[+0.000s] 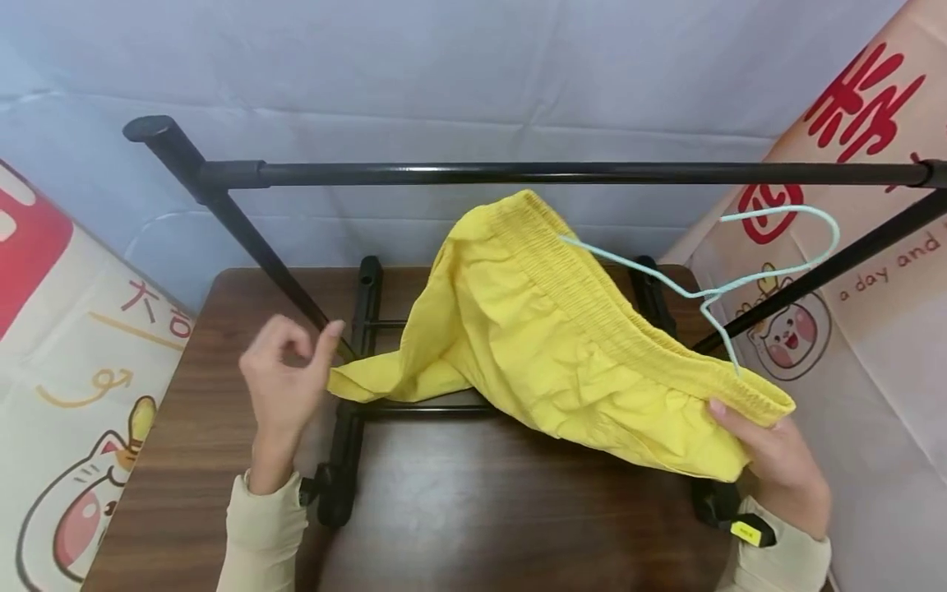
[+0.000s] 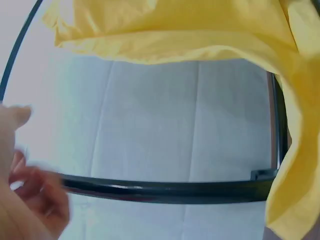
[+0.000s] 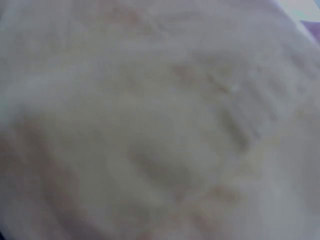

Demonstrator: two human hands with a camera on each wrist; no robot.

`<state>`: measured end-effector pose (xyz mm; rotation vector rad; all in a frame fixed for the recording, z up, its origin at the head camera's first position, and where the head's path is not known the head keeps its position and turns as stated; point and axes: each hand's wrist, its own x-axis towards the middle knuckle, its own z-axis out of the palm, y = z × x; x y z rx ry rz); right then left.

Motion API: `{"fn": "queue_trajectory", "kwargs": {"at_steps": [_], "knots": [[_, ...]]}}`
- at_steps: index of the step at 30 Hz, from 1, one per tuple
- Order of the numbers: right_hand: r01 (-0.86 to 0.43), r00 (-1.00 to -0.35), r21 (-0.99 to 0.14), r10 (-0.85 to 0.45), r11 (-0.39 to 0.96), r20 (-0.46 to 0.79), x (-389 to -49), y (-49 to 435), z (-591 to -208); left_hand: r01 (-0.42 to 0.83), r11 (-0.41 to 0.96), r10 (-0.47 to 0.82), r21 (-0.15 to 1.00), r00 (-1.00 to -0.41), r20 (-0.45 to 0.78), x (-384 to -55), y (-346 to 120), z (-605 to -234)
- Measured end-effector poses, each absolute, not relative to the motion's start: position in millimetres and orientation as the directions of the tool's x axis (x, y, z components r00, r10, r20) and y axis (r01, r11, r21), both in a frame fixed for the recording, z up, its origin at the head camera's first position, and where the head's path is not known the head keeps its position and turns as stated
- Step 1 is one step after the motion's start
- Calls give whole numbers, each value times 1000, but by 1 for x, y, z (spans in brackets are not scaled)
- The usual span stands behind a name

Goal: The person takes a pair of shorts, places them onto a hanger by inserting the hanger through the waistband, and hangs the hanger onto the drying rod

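Observation:
Yellow shorts [image 1: 547, 329] with a gathered elastic waistband are spread at a slant in the head view, one leg trailing toward the left. My right hand [image 1: 780, 460] grips them at the right end of the waistband, thumb on the near face and the other fingers hidden. A pale blue hanger [image 1: 710, 292] has its lower part tucked inside the waist, while its hook sticks out to the upper right. My left hand [image 1: 284, 370] is beside the trailing leg, thumb raised and fingers loosely bent; in the left wrist view it appears apart from the cloth with nothing held.
A black rack with a horizontal rail [image 1: 473, 173] spans the view behind the shorts. Its feet stand on a dark wooden table [image 1: 459, 510]. Pale cloth hangs behind, with printed sheets [image 1: 880, 271] at both sides. The right wrist view is a pale blur.

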<state>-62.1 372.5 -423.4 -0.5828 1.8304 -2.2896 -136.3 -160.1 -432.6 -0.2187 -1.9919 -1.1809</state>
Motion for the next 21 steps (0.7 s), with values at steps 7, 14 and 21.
{"fn": "queue_trajectory", "kwargs": {"at_steps": [7, 14, 21], "knots": [[-225, -947, -850, -99, -477, 306, -49, 380, -430, 512, 364, -502, 778, -595, 627, -156, -148, -405], [-260, -966, -787, 135, -560, 222, -32, 391, -425, 586, -26, -530, 810, -695, 486, -187, -156, -421], [-369, -913, -814, 339, -449, 227, -20, 394, -409, 470, -126, -354, 874, -844, 403, -201, -161, -437]]}}
